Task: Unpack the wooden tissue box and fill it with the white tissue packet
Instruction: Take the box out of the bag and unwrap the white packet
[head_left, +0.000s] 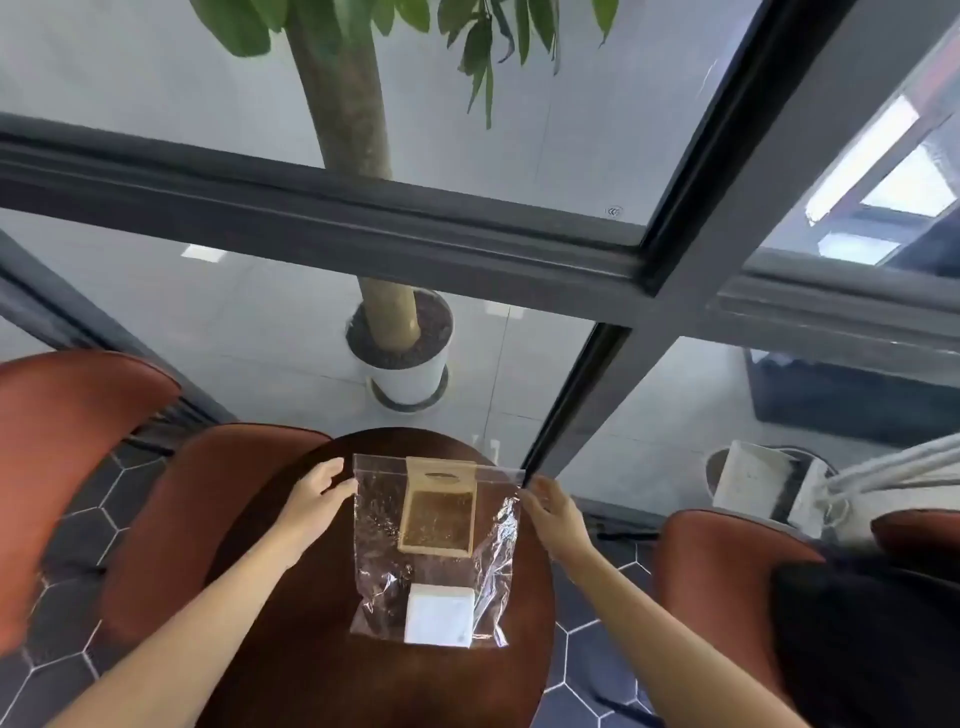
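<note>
Both corners of crinkly clear bag (378, 551): left hand (314, 499) fingers wide, right hand (550, 512) unclear; wooden box (439, 519) inside.

Round dark wood table (291, 649). Clear bag (379, 545) lies flat at its centre, with the box (439, 514) inside it toward the far end. White packet (439, 616) at the bag's near end; in or on the bag, unclear.

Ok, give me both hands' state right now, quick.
Left hand: open, fingers at the bag's left edge.
Right hand: at the bag's right edge; whether it pinches it cannot be told.
</note>
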